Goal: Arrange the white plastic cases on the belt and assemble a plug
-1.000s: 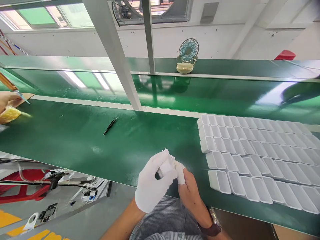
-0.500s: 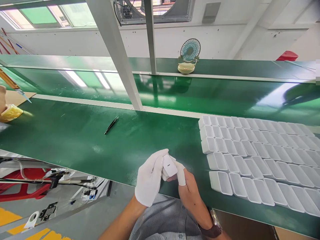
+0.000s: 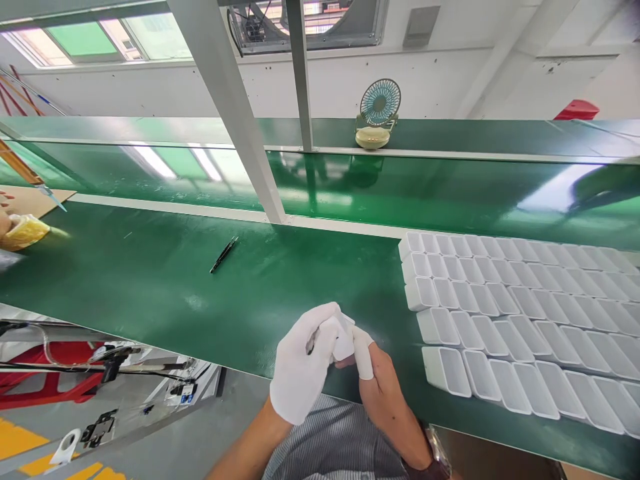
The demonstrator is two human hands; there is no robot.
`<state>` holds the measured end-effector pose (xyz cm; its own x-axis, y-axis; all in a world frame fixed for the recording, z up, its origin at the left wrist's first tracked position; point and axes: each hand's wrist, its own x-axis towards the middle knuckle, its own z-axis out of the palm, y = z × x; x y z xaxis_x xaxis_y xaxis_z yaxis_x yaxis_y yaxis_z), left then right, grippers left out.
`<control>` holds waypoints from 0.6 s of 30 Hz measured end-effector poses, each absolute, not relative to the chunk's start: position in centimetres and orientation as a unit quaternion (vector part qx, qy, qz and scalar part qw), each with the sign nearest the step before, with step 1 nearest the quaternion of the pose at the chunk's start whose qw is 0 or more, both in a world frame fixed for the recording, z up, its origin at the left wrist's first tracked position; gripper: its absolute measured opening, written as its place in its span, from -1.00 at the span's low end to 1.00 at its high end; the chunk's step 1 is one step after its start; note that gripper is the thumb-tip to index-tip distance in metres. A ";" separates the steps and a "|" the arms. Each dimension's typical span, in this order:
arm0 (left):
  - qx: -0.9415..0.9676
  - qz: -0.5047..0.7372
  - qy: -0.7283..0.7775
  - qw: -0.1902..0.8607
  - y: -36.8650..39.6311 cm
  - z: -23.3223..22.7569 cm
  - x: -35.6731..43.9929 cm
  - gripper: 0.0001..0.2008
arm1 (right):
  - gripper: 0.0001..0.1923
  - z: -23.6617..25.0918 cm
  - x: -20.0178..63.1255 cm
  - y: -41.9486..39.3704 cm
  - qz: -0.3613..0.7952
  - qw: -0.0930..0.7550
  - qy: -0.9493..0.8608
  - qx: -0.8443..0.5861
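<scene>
Close to the table's front edge, my gloved left hand (image 3: 303, 367) is closed on a small white plastic housing (image 3: 345, 343). My right hand (image 3: 379, 383), bare apart from white finger covers, grips the same piece from the right. Fingers and glove hide much of the housing, and white on white makes its outline hard to follow. Black tweezers (image 3: 224, 255) lie on the green table (image 3: 165, 267), apart from both hands.
Rows of white open plastic trays (image 3: 500, 327) cover the table's right side. A small fan (image 3: 379, 110) stands on the shelf behind. At the far left, another person's hand (image 3: 5, 223) is near a syringe (image 3: 30, 173). A metal post (image 3: 230, 113) rises from the table's back edge.
The housing has turned in my fingers, so the dark slot on its face no longer shows. My left fingers have shifted over it. The view has moved slightly.
</scene>
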<state>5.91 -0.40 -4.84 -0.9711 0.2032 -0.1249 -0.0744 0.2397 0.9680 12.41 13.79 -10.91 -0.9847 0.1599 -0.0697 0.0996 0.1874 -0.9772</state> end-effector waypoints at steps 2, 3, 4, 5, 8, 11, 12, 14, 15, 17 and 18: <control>0.026 0.597 0.793 0.121 -0.7 -5.2 5.8 -0.69 | -0.59 -10.8 12.4 13.7 0.637 0.033 -0.765 -0.087; 0.022 0.582 0.803 0.125 -0.9 -5.5 5.6 -0.66 | -0.57 -10.9 12.4 13.7 0.639 0.041 -0.763 -0.086; 0.025 0.564 0.815 0.133 -1.2 -5.8 5.5 -0.62 | -0.55 -10.9 12.3 13.6 0.640 0.052 -0.762 -0.085; 0.034 0.544 0.826 0.143 -1.6 -6.2 5.3 -0.58 | -0.52 -11.0 12.3 13.6 0.641 0.059 -0.761 -0.082; 0.068 0.476 0.861 0.165 -2.4 -7.2 4.8 -0.40 | -0.46 -11.2 12.2 13.5 0.634 0.071 -0.768 -0.061; 0.088 0.434 0.878 0.182 -2.7 -7.3 4.4 -0.34 | -0.48 -11.3 12.0 13.3 0.588 0.093 -0.803 -0.026; 0.094 0.425 0.881 0.187 -2.7 -7.2 4.3 -0.39 | -0.49 -11.3 12.0 13.2 0.567 0.105 -0.817 -0.018; 0.104 0.405 0.889 0.184 -2.7 -6.8 4.0 -0.57 | -0.49 -11.5 11.9 13.1 0.526 0.130 -0.840 -0.006; 0.110 0.396 0.895 0.172 -2.7 -6.7 3.9 -0.64 | -0.50 -11.6 11.9 13.2 0.503 0.145 -0.852 -0.002; 0.121 0.384 0.906 0.134 -3.0 -6.5 3.5 -0.71 | -0.51 -12.0 12.0 13.4 0.448 0.181 -0.875 0.009; 0.123 0.380 0.910 0.111 -3.2 -6.5 3.1 -0.71 | -0.52 -12.2 12.0 13.6 0.416 0.204 -0.886 0.021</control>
<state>3.14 -3.20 -6.47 -0.9451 0.3084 -0.1077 0.1401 0.6804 0.7193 12.02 13.60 -12.23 -0.9157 0.1332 0.3793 -0.2068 0.6529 -0.7287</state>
